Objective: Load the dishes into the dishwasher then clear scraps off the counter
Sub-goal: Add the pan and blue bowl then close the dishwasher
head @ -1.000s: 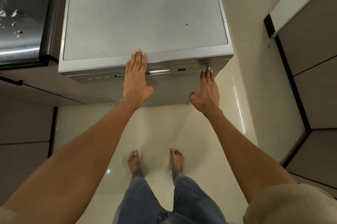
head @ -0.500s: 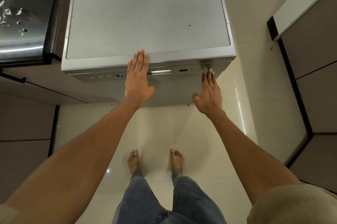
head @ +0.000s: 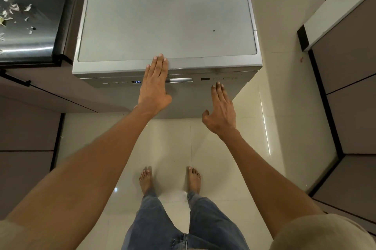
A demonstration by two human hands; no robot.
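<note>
The dishwasher (head: 166, 15) is closed with its display lit, both the left hand (head: 155, 86) and right hand (head: 220, 110) flat and empty, while scraps (head: 14, 8) remain on the counter (head: 40, 31).

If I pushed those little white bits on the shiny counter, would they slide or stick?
The scraps look thin and flaky, so they are probably very light and would likely slide easily. The counter looks smooth and glossy, so they may scatter rather than pile up. Any damp ones might cling.
</note>
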